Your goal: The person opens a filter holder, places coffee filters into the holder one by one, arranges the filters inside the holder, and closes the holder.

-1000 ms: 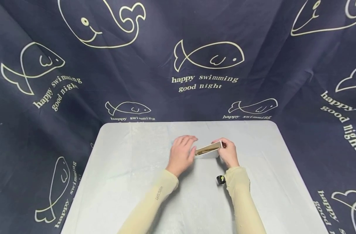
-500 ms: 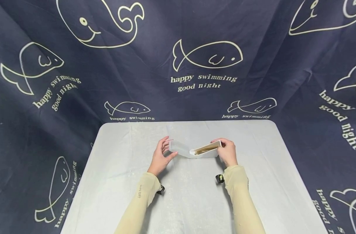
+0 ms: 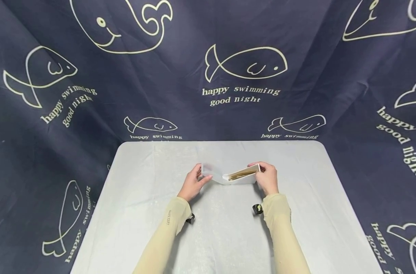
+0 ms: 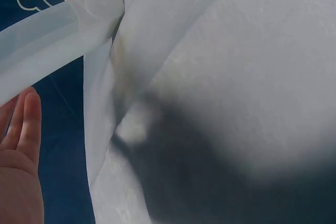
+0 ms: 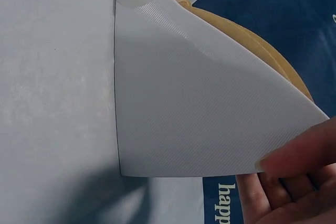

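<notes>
A small white album-like folder stands upright on the table, spread into a shallow V. Brown sheets are bunched in its right half. My left hand pinches the outer edge of the translucent left cover, thumb in front, fingers behind. In the left wrist view, straight fingers reach up to the lower edge of that cover. My right hand pinches the right end. In the right wrist view, its thumb lies on the ribbed white cover, with brown sheets curving out behind.
The table has a pale grey-white covering and rounded far corners. A dark blue curtain with fish drawings and lettering surrounds its back and sides. A small black device is at the right wrist.
My left hand moved left from the folder's left end, swinging the translucent cover outward, then shifted slightly back right. My right hand kept its hold in almost the same place.
</notes>
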Demonstrator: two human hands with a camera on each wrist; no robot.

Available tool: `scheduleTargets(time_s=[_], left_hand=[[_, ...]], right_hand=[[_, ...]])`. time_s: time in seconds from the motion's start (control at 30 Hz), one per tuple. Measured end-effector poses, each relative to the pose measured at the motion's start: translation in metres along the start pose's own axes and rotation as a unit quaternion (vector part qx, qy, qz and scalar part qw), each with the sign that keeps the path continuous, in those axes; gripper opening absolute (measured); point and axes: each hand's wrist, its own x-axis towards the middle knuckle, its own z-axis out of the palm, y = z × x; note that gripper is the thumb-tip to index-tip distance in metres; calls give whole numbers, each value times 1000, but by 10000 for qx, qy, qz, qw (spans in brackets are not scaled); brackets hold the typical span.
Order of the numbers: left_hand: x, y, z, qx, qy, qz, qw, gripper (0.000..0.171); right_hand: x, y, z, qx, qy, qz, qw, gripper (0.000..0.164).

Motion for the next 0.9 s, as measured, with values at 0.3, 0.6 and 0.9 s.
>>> scheduleTargets(time_s=[0.3, 0.6, 0.9], left_hand=[[10, 16, 31, -33, -168, 126, 9998, 43], [20, 30, 67, 1113, -289, 710, 9908, 53], [26, 42, 94, 2436, 72, 1093, 9637, 53]], right_hand=[[0, 4, -2, 375, -80, -87, 9992, 35], [-2, 7, -1, 536, -28, -225, 9983, 36], [-4, 9, -2, 438, -84, -301, 9986, 51]])
